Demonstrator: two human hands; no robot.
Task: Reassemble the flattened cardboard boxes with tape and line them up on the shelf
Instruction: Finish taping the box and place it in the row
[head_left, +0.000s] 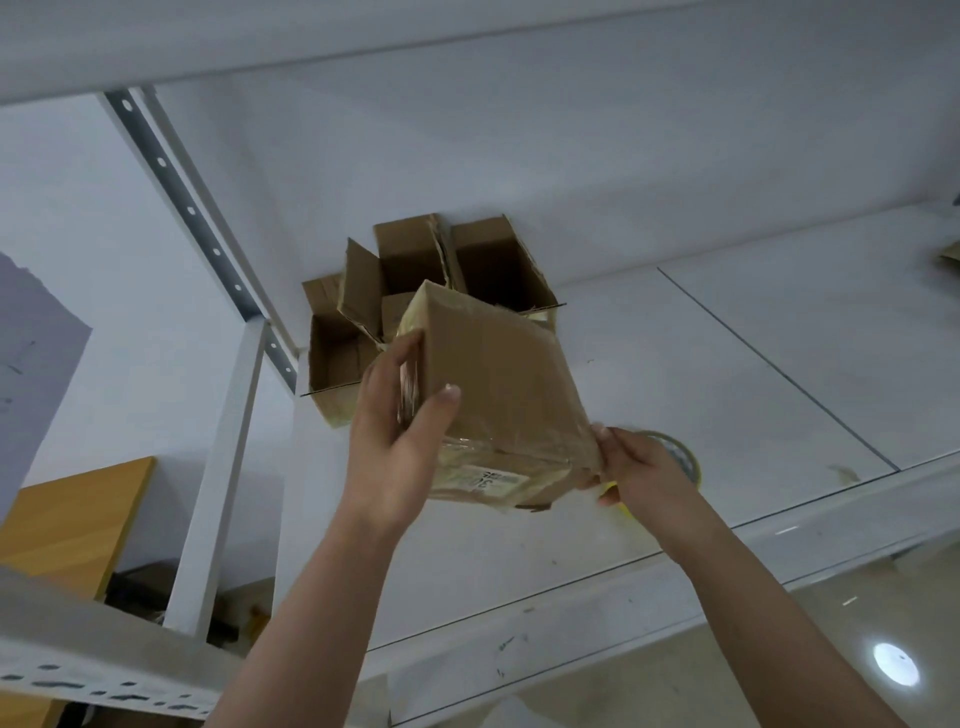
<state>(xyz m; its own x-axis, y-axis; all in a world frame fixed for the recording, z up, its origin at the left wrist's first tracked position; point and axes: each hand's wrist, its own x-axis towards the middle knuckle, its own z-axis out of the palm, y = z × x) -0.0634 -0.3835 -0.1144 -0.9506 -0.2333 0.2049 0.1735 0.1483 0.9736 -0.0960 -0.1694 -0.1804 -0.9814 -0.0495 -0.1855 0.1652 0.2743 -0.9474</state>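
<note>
Box (498, 374) gripped between left hand (400, 431) and right hand (641, 467) above shelf (727, 389).

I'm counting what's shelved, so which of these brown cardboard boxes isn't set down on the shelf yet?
The taped brown cardboard box gripped by both hands; the open-topped boxes sit at the white shelf's back corner.

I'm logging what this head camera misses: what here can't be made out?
- Tape roll: mostly hidden behind the right hand.
- Label on the held box: print too small and blurred.
- Cardboard piece: cut off by the right edge.
- Lower shelf items: dark, blocked by the upright.
</note>
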